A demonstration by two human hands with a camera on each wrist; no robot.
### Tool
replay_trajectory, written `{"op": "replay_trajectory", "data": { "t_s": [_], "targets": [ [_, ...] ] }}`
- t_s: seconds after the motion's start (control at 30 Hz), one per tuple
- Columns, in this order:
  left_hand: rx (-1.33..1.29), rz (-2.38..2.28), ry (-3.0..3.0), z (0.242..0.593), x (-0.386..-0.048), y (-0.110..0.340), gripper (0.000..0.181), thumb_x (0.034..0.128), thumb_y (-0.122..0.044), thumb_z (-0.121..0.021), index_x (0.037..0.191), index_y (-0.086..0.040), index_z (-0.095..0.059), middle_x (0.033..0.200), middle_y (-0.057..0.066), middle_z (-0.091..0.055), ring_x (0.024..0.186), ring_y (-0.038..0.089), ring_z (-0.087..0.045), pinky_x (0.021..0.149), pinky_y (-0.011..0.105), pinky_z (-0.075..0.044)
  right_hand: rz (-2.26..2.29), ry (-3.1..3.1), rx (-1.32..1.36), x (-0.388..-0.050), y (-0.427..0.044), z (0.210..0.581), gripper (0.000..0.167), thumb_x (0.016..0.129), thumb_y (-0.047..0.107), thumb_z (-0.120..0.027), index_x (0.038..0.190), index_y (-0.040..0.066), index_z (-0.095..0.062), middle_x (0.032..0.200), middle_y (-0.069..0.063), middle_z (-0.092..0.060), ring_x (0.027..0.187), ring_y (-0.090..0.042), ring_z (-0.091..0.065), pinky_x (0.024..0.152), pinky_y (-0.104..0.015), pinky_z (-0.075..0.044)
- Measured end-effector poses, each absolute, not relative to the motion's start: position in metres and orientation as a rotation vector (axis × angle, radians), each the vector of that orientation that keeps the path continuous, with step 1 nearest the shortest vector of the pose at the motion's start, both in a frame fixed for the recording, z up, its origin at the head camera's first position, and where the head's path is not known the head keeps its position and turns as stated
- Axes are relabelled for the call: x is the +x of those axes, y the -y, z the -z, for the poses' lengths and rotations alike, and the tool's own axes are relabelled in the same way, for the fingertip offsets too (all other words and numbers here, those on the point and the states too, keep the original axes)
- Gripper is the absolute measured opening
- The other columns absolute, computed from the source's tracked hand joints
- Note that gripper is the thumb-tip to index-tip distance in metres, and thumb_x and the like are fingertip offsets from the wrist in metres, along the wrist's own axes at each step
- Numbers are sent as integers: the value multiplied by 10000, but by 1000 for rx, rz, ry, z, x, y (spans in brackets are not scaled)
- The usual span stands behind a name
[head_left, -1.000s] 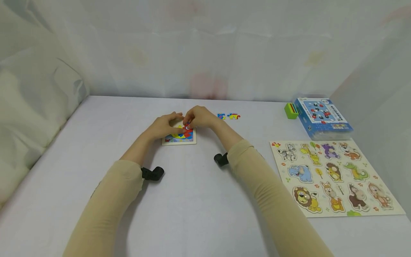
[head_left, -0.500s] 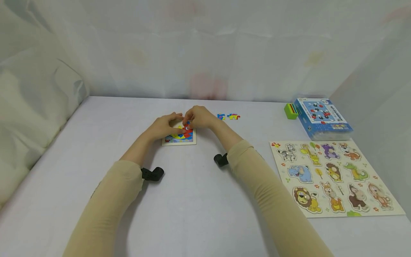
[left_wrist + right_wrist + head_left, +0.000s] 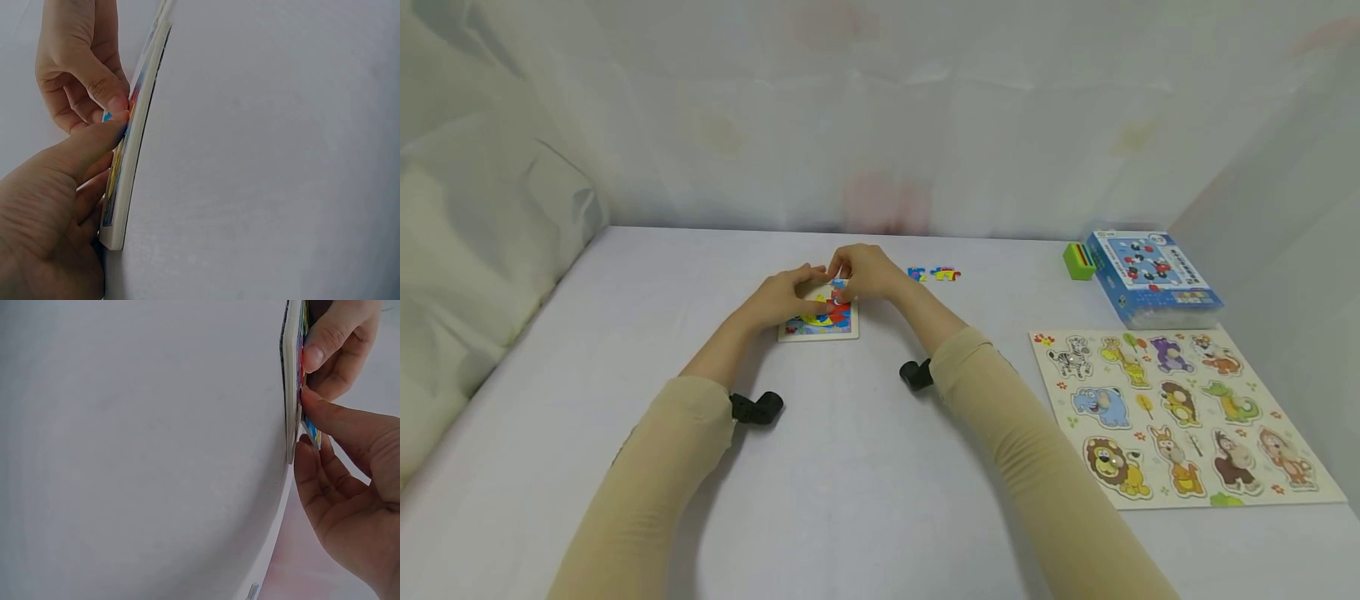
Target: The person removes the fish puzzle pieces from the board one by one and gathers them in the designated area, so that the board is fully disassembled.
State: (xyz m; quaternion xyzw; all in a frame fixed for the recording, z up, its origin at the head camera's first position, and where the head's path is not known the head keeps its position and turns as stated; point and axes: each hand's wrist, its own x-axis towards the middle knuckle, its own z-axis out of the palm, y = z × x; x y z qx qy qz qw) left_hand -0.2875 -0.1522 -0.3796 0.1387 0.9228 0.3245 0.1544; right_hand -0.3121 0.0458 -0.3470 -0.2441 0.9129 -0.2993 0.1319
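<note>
Right wrist: blue piece (image 3: 312, 432) aslant over puzzle board (image 3: 290, 394), unclear in head view.

Soft, even, fairly bright light fills the head view. Faint, blurry-edged shadows fall inward on the white bench (image 3: 835, 500) from the left sleeve (image 3: 647, 467) and right sleeve (image 3: 1037, 450); pale sheen streaks the far cloth (image 3: 880, 117). The puzzle board's (image 3: 818, 337) print looks soft. Both wrist views are dimmer, greyer, darkening towards one side.
</note>
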Motion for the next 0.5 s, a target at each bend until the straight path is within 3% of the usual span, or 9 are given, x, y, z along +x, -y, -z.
{"op": "replay_trajectory", "data": {
  "t_s": [0.37, 0.5],
  "targets": [
    [398, -954, -2639, 380, -287, 153, 724, 871, -470, -706, 1489, -219, -425, 1662, 89, -230, 1547, 375, -175, 1193, 687, -206, 936, -2626, -683, -311, -46, 344, 303, 777, 76, -813, 1062, 84, -710, 1034, -61, -679, 958, -177, -546, 833, -270, -463],
    [388, -955, -2638, 381, -288, 152, 729, 866, -487, -707, 1491, -242, -424, 1664, 89, -225, 1548, 373, -173, 1189, 694, -207, 969, -2604, -676, -311, -47, 343, 247, 835, 50, -737, 1079, 79, -715, 1074, -78, -690, 940, -177, -570, 780, -235, -485]
  ]
}}
